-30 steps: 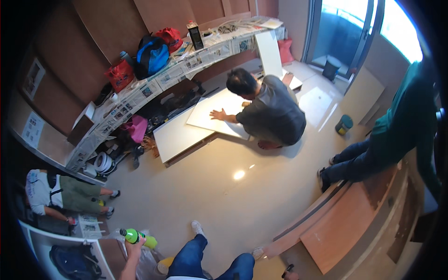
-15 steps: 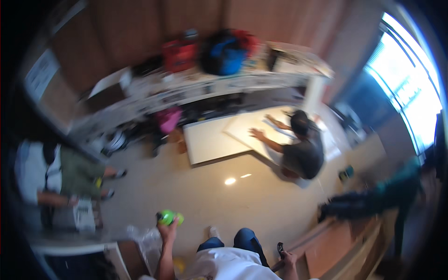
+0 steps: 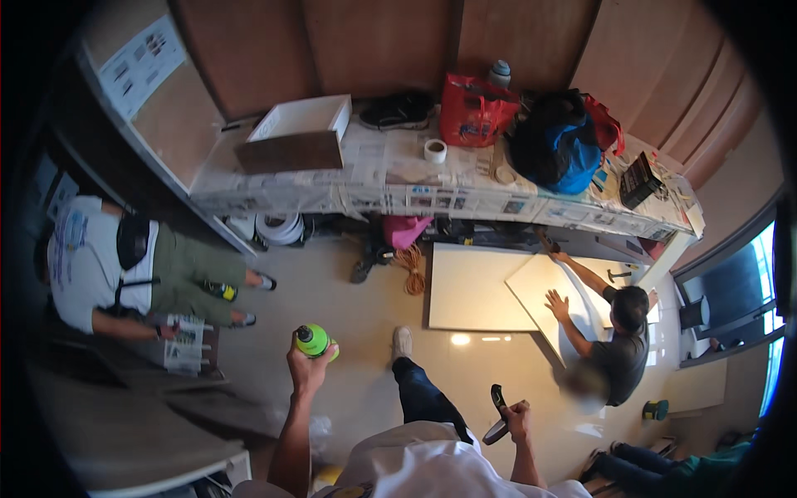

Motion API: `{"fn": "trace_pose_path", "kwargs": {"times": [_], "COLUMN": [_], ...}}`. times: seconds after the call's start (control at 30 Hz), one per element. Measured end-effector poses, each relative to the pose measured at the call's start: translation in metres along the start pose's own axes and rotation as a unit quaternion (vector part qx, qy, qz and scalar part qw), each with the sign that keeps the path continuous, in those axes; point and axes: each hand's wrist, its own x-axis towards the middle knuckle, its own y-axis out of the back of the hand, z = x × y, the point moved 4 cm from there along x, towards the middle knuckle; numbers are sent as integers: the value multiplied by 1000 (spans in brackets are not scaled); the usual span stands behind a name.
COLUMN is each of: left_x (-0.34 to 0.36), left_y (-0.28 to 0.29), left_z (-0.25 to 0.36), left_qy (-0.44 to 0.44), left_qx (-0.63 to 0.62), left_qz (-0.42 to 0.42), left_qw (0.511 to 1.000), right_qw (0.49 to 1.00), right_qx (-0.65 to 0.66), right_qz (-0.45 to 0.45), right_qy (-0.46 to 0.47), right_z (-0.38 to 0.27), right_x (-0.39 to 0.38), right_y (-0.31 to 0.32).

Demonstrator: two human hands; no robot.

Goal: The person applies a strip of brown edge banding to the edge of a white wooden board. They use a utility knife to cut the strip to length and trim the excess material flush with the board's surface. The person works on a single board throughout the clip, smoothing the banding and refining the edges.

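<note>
My left hand (image 3: 307, 371) is wrapped round a bright green bottle (image 3: 319, 343) with a dark cap, held up over the floor. In my right hand (image 3: 518, 421) is a dark curved object (image 3: 498, 398) with a paler lower part; its exact kind is unclear. Both hands are apart from each other, on either side of my legs. Farther off to the right, a person in a dark shirt (image 3: 618, 357) crouches over a white panel (image 3: 540, 295). One of that person's hands lies spread above the panel, the other reaches toward its far edge.
A long paper-covered workbench (image 3: 374, 195) carries a drawer box (image 3: 290, 137), a tape roll (image 3: 434, 150), a red bag (image 3: 475, 112) and a blue-black bag (image 3: 556, 145). Another white panel (image 3: 473, 286) and orange cord (image 3: 409, 270) lie on the floor. A person in green shorts (image 3: 191, 270) stands left.
My view has swung right-to-left across the room and moved nearer the workbench, which now appears larger. Both hands keep their objects. One leg is stretched forward in a step.
</note>
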Motion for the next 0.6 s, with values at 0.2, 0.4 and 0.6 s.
{"fn": "trace_pose_path", "kwargs": {"times": [0.2, 0.4, 0.6], "left_x": [189, 379, 555], "left_y": [-74, -136, -191], "left_z": [58, 131, 178], "left_qy": [-79, -190, -240], "left_qx": [36, 24, 33], "left_qz": [-61, -97, -141], "left_qw": [994, 977, 960], "right_qw": [993, 991, 986], "right_qx": [-114, -80, -95], "right_qz": [-1, -9, 86], "right_qy": [-5, 106, 108], "right_z": [-147, -308, -430], "right_x": [119, 189, 170], "right_y": [-87, -111, -122]}}
